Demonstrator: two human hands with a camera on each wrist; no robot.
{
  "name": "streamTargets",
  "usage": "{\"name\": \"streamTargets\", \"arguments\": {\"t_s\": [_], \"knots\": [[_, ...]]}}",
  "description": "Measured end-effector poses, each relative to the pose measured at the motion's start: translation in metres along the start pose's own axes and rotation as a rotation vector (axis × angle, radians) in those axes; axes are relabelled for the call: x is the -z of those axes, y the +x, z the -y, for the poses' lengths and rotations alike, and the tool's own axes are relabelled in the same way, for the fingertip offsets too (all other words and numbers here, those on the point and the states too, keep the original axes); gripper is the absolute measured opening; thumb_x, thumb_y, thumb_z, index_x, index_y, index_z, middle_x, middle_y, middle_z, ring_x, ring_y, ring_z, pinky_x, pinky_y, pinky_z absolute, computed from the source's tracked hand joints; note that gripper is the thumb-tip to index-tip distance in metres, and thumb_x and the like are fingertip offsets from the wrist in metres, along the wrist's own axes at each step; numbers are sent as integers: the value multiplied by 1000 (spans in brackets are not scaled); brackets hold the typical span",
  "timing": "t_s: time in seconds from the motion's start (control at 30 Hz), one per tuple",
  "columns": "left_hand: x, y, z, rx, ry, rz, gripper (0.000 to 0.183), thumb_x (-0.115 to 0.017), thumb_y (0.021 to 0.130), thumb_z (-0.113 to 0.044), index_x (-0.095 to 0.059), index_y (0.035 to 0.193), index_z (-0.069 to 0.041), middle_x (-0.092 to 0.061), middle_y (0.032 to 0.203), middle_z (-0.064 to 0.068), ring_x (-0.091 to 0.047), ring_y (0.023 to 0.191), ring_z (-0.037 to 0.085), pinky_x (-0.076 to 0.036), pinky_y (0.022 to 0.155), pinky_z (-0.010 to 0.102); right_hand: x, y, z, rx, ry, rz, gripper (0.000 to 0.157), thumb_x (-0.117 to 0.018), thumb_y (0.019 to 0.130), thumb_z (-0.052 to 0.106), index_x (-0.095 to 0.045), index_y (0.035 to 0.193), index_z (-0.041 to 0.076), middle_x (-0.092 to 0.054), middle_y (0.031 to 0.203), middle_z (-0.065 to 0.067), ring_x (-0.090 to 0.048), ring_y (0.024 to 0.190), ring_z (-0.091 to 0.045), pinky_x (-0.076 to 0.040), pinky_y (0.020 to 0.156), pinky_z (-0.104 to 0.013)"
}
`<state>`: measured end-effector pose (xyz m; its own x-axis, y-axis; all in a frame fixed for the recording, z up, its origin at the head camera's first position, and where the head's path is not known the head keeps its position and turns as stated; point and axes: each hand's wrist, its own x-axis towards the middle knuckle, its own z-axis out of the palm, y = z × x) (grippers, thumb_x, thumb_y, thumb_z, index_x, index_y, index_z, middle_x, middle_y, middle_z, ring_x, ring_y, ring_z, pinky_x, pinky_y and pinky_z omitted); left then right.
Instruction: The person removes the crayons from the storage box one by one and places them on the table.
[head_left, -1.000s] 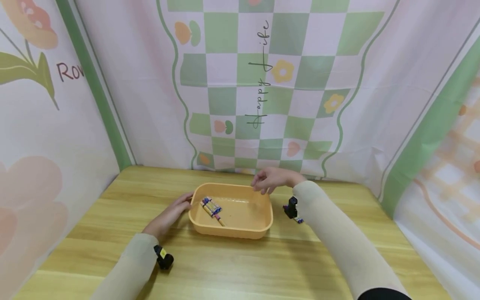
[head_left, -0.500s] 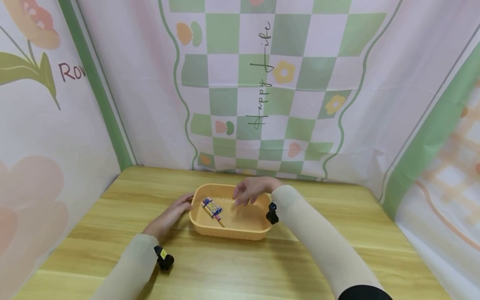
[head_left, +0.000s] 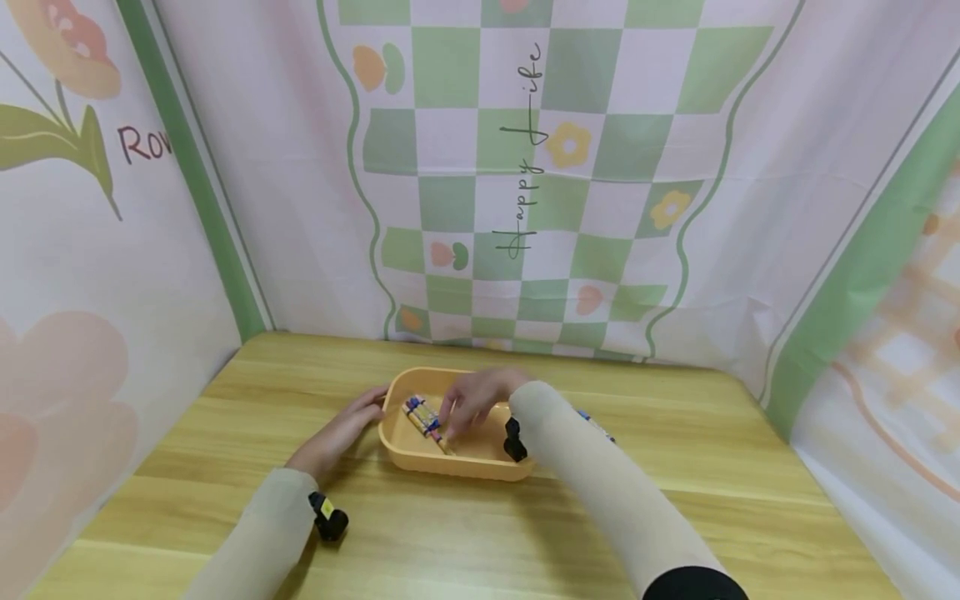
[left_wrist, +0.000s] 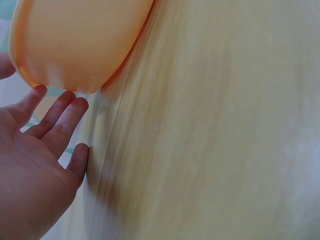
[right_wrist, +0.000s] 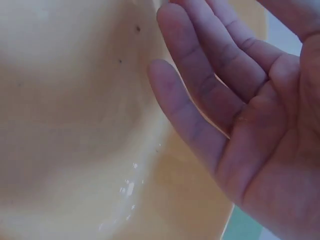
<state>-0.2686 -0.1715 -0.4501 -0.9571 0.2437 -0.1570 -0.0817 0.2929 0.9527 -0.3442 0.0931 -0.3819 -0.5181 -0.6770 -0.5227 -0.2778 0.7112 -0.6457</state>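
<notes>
A yellow-orange plastic basin (head_left: 461,467) stands on the table, with several paper-wrapped crayons (head_left: 417,414) lying at the left of its floor. My left hand (head_left: 341,429) is at the basin's left end. Its extended fingers (left_wrist: 65,125) touch the outer wall in the left wrist view, the thumb up by the rim. Reaching down inside the basin, my right hand (head_left: 472,404) has its fingertips close beside the crayons. In the right wrist view its fingers (right_wrist: 175,100) are loosely bent over the basin floor, and the foremost fingertips run out of frame.
Blue-and-white crayons (head_left: 597,425) lie on the wooden table (head_left: 720,467) to the right of the basin, partly behind the right sleeve (head_left: 600,475). A patterned curtain (head_left: 487,192) hangs along the table's back edge.
From above the basin's back right corner, my right hand has moved left and down into the basin, up to the crayons. My left hand and the basin stay in place.
</notes>
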Motion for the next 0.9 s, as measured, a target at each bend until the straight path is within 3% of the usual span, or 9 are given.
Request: {"name": "streamTargets", "arguments": {"t_s": [0.23, 0.6, 0.9], "knots": [[-1, -1, -1, -2, 11, -2, 60, -46, 102, -30, -30, 159, -19, -19, 165, 12, -4, 151, 40, 4, 113, 69, -7, 10, -1, -61, 2, 28, 15, -78, 88, 25, -74, 96, 14, -72, 84, 3, -61, 74, -8, -48, 67, -27], [-1, 1, -1, 5, 10, -8, 61, -46, 102, -29, -28, 159, -18, -17, 166, 13, -3, 151, 40, 5, 112, 70, -18, 12, -3, -53, -33, -53, 19, -82, 84, 28, -78, 81, 10, -71, 75, -2, -60, 63, -8, -49, 56, -24], [-2, -1, 0, -4, -1, -10, 59, -47, 102, -31, -32, 158, -22, -21, 165, 9, -5, 151, 37, 4, 113, 68, -19, 14, -5, -55, 27, -38, 10, -78, 86, 17, -78, 81, 8, -74, 76, -6, -64, 63, -10, -50, 56, -21]]}}
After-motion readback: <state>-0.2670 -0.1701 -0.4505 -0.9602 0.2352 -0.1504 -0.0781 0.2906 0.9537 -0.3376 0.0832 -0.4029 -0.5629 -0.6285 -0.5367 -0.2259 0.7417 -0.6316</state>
